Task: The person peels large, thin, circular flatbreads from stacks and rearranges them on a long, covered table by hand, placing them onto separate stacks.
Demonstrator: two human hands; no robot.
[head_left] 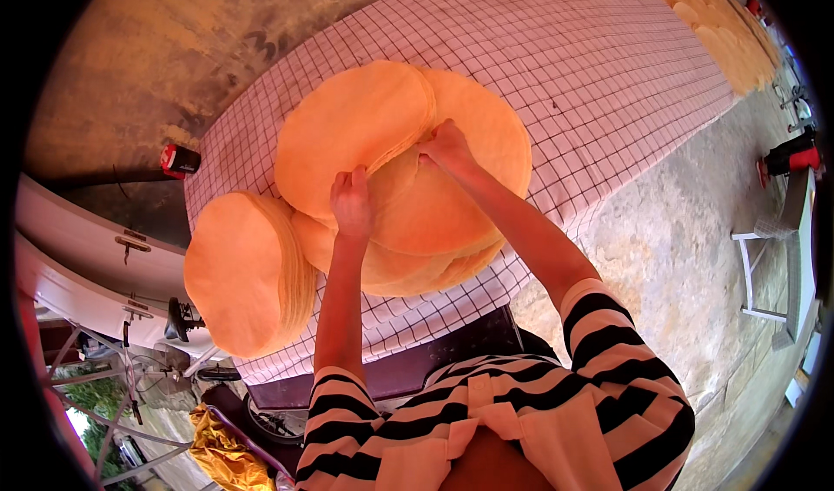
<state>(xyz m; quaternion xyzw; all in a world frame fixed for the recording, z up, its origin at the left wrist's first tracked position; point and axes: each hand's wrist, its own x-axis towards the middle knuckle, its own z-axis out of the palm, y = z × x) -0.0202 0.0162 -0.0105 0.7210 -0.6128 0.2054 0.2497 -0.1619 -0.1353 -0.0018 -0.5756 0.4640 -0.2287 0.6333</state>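
Note:
Broad, thin orange-yellow round sheets, much like flatbreads, lie in overlapping piles on the table. My left hand [351, 203] is closed, its fingers pinching the near edge of the upper-left round sheets [352, 131]. Further right, my right hand [447, 146] is also closed in a pinch, at the edge where those sheets overlap the right-hand pile [482, 131]. Exactly how many layers each hand grips is hidden by the fingers. Beneath and between my forearms spread more round sheets [426, 217]. A tall, neat stack of the same rounds [233, 274] stands left of my left forearm.
A checked cloth [556, 83] covers the long table. At its left edge sits a red and black can-like object [180, 160]. More sheets [717, 31] lie at the far right end. A white bench-like frame [786, 257] and a bicycle [161, 365] stand on the floor.

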